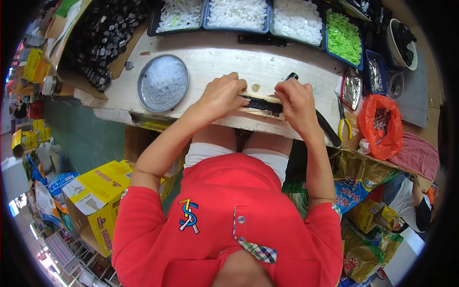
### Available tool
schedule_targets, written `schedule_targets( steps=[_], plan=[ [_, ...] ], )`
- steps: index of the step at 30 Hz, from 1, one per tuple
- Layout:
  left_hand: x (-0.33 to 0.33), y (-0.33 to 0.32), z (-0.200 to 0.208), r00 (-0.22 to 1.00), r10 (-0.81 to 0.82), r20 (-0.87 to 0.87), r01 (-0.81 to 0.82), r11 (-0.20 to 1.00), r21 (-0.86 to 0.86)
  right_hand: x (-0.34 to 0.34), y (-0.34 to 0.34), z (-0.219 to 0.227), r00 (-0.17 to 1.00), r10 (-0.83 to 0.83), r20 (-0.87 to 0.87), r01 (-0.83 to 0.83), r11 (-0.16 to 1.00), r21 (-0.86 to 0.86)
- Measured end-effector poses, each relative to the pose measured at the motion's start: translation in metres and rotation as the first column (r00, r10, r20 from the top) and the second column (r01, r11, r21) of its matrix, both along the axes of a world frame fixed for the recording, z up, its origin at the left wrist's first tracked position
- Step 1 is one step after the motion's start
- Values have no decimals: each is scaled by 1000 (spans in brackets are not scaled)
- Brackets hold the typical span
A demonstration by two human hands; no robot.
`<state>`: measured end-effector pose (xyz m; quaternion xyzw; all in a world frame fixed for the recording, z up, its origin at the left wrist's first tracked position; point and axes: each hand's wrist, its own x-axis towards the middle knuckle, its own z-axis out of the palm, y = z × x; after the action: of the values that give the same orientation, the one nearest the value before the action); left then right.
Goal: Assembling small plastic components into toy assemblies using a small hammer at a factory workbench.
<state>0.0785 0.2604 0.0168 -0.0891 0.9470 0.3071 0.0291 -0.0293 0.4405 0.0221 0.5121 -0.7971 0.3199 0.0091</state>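
From where I stand, the black piece [262, 105] lies lengthwise between the person's hands, in a pale holder [260, 114] at the near edge of the white surface [215, 55]. It looks slim and straight, and I'd judge it light and fairly stiff, probably smooth enough to slide under a fingertip; nothing about it strikes me as very fragile, though thin parts might crack if bent. The ends and the long sides seem the best places to take hold, with light fingertip pressure rather than a full fist. The left hand [222, 93] is curled, fingers bent and drawn close, its thumb at the piece's left end; whether it grips or merely steadies there, I can't tell. The right hand [295, 98] is bunched narrow, thumb and fingertips nearly together over the right end, and I can't make out whether something small is pinched between them. Beside that hand a black rounded tip [292, 76] pokes up, while a round metal dish [158, 100] sits well off to the left.
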Motion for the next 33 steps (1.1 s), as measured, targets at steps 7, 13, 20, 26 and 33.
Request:
schedule_targets(
  steps=[7, 13, 20, 26, 33],
  plan=[
    [-116, -15, 19, 878, -59, -475, -29, 984, -175, -11, 28, -6, 996, -81, 36, 82, 996, -35],
    [-209, -7, 12, 923, -160, -350, 15, 924, -383, -10, 38, -8, 993, -106, 45, 107, 994, -20],
    [-222, -16, -1, 934, -201, -296, 72, 916, -395, -9, 42, -14, 994, -102, 48, 102, 995, 2],
    [-172, -16, 42, 891, 162, -424, 88, 855, 511, -7, 37, 0, 941, -135, 312, 186, 973, -140],
    [-43, 18, 18, 994, 88, -60, 43, 183, 982, 1, 13, 19, 481, 230, 846, 419, 787, -452]
  ],
)
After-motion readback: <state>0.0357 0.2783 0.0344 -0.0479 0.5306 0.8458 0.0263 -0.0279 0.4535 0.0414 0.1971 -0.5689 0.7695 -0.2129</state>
